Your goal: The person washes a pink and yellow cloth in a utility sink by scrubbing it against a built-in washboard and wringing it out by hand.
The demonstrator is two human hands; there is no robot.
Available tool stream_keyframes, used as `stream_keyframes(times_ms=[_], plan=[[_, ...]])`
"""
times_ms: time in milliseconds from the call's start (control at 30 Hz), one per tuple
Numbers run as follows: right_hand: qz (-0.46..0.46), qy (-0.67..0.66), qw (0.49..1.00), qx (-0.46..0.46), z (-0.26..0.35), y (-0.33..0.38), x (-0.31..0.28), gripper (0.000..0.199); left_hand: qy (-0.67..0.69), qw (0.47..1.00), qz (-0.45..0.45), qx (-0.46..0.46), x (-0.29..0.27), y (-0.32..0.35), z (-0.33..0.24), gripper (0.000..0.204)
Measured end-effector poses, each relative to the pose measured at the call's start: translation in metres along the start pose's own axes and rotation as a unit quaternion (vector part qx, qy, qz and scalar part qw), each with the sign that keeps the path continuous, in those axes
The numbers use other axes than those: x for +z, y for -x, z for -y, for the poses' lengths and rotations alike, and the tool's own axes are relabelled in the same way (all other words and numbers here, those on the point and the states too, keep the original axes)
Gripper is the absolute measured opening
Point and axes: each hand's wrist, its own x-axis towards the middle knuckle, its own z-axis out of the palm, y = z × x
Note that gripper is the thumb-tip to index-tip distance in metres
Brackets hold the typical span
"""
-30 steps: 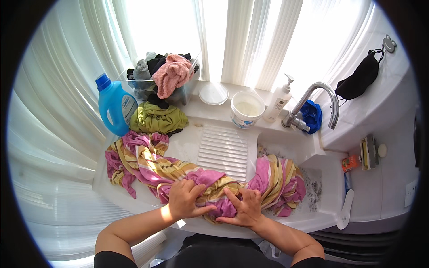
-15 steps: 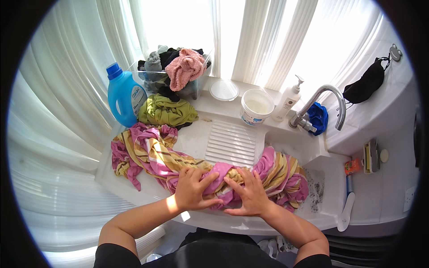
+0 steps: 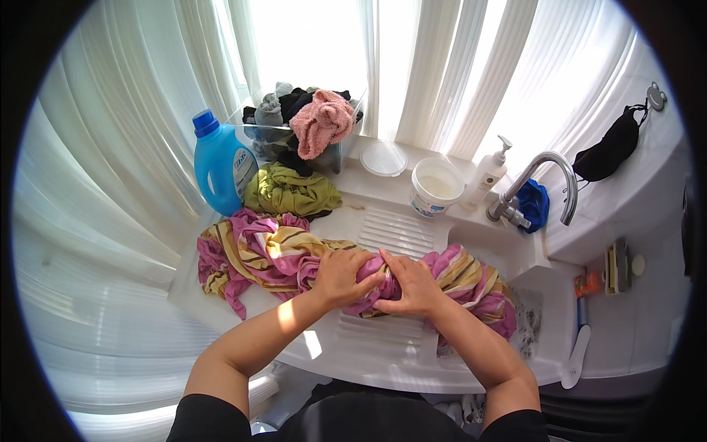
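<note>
A long pink, yellow and brown striped cloth [image 3: 254,254] lies bunched across the ribbed washboard slope of a white sink. My left hand [image 3: 343,278] and my right hand [image 3: 414,286] are side by side on its middle, thumbs facing each other, fingers curled over the fabric and gripping it. The cloth's left end spreads over the sink's left side, while its right end hangs into the basin [image 3: 529,313], where some suds show. Between and under my hands, the gripped folds are partly hidden.
A blue detergent bottle [image 3: 221,169], a green cloth [image 3: 291,190] and a clear bin [image 3: 339,158] of clothes stand at the back left. Along the back ledge are a lid [image 3: 384,158], a white tub [image 3: 436,188], a pump bottle [image 3: 486,173] and a faucet [image 3: 541,162]. A white-handled brush [image 3: 576,357] lies right.
Both hands have pushed the middle of the cloth farther from me up the washboard and come closer together. More ribs show on the near side. The whole view has shifted slightly.
</note>
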Motion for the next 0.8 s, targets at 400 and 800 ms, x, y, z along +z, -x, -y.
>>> stream_keyframes(times_ms=[400,800], plan=[[-0.155,0.111,0.962,0.196,-0.038,-0.052,0.026,0.039,-0.123,0.974,0.018,-0.189,0.045,-0.096,0.026,0.047],[-0.142,0.07,0.987,-0.04,-0.011,0.046,0.049,0.05,-0.056,0.995,0.03,0.072,0.031,0.03,-0.032,0.034]])
